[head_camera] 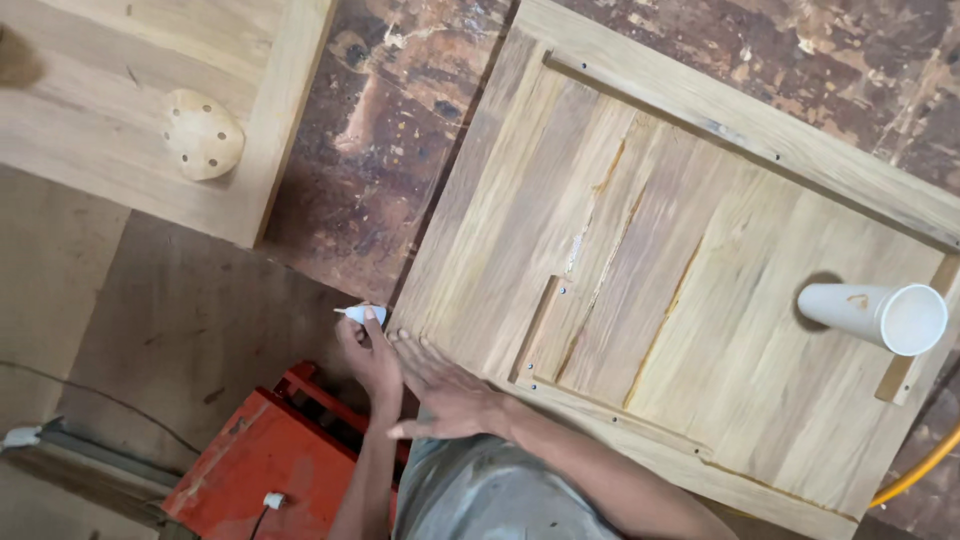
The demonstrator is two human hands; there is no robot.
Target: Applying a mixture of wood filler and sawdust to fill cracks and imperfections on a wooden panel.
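Wooden panel [640,270] lies flat on the worn, paint-spattered table [385,140], filling most of the right side and running out of view at the lower right. Its near-left corner sits right by the person's hands, at the table's edge, with bare floor [180,330] and a red metal thing [255,455] below. There's a strip of open table between the panel's left edge and a second wooden piece [120,100] at top left, which has a round sanding disc [203,134] resting on it.

Right hand [445,390] is spread flat with fingers straight, palm down on the panel's corner, holding nothing. Left hand [368,350] has its grip closed around a small white object [358,314] (looks like a bit of chalk or a nozzle tip, can't tell which), pointed end poking left, just off the panel's edge.

A white paper cup [880,315] stands on the panel's far right, well apart from both hands. A yellow cable [915,470] curves at the lower right.
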